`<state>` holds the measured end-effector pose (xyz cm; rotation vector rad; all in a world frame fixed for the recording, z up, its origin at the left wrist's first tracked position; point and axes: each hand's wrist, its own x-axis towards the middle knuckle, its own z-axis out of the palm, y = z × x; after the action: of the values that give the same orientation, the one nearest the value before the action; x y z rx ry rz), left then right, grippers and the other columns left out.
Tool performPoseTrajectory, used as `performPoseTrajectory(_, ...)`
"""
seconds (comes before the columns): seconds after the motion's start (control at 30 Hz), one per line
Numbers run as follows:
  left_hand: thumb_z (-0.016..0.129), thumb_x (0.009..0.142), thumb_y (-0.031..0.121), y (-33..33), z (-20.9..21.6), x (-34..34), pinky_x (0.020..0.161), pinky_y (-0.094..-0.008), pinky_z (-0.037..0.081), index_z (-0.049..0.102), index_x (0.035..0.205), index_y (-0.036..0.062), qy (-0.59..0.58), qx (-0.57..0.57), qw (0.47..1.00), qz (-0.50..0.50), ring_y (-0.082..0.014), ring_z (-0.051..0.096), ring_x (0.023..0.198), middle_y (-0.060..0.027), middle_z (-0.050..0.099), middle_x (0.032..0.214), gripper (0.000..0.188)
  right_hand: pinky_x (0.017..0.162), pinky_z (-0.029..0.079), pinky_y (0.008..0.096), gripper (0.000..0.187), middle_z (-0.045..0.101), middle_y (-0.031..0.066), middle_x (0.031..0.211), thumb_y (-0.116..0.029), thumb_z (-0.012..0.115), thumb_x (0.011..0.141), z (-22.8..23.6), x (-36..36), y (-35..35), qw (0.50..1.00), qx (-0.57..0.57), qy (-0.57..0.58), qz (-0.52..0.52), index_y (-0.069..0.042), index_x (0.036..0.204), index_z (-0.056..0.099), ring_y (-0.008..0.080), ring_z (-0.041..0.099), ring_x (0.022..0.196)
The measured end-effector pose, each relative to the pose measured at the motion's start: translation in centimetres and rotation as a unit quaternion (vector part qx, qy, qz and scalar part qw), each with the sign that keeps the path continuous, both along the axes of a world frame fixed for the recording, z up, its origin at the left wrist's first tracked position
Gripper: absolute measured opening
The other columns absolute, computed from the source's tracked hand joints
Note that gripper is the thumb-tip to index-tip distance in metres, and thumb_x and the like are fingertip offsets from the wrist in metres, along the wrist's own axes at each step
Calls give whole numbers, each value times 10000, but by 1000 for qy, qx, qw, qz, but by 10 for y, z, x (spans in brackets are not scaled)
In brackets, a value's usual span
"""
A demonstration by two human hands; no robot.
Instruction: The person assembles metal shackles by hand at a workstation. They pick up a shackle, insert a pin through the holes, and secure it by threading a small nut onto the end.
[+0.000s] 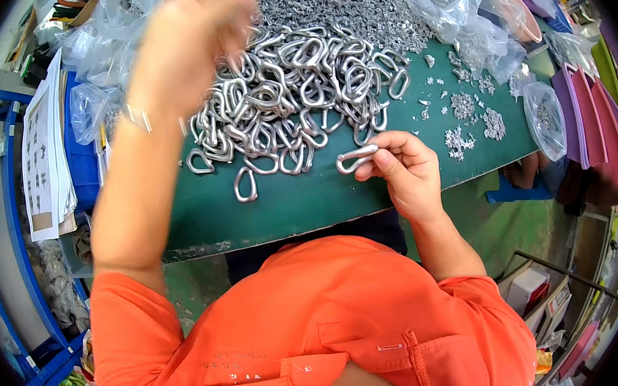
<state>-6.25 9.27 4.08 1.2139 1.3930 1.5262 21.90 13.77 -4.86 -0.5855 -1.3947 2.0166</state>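
My right hand (412,176) pinches an oval silver metal link (355,153) between thumb and fingers, just above the green tabletop (289,213) near its front edge. My left hand (195,30) is raised over the far left side of a heap of similar metal links (293,99). Motion smears its fingers, so whether they hold anything cannot be made out. One loose link (253,186) lies apart in front of the heap, to the left of my right hand.
Behind the links spreads a mass of small grey metal pieces (351,2). Little clusters of metal parts (463,106) lie at the right, beside clear plastic bags (471,28). Printed sheets (45,157) stand at the left by a blue rack (23,240). Pink folders (596,116) are far right.
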Motion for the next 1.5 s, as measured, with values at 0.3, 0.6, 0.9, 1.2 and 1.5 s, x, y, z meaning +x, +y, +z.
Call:
performPoseTrajectory(0.3,573,854,142,-74,-70,109,576,-238,527,572,922,-34,-355,-230,906,-17,-158,625,654,-100,620,783,189,753,501,279,176,518,142,1002,65,556,799,5,-6,0,938,339,1,67,44,974,552,186,555,925)
performPoseTrajectory(0.6,480,905,163,-88,-85,124,606,-249,525,535,1047,-10,-436,-177,880,61,-165,623,757,-134,621,953,231,719,507,331,180,632,136,828,120,611,671,20,-16,-26,907,415,31,64,16,817,592,273,627,776)
performPoseTrajectory(0.9,480,899,244,-105,-72,120,426,-188,346,526,967,6,-540,-225,811,-1,-87,438,566,-51,516,755,251,665,416,373,219,561,70,853,-30,656,670,-1,-53,7,741,641,-203,-8,-36,880,591,271,512,762)
performPoseTrajectory(1.2,558,865,144,-98,-75,122,574,-232,508,532,991,-5,-478,-193,856,45,-123,582,685,-76,584,824,197,543,427,246,95,590,67,717,-8,624,759,11,-26,-6,943,299,-131,65,-3,853,622,152,554,617)
performPoseTrajectory(1.5,569,855,108,-99,-79,122,616,-244,529,538,1001,-8,-473,-149,866,64,-136,609,711,-77,601,834,189,573,464,205,231,573,76,877,37,504,834,6,-17,-18,982,119,-104,105,12,1053,572,101,567,688)
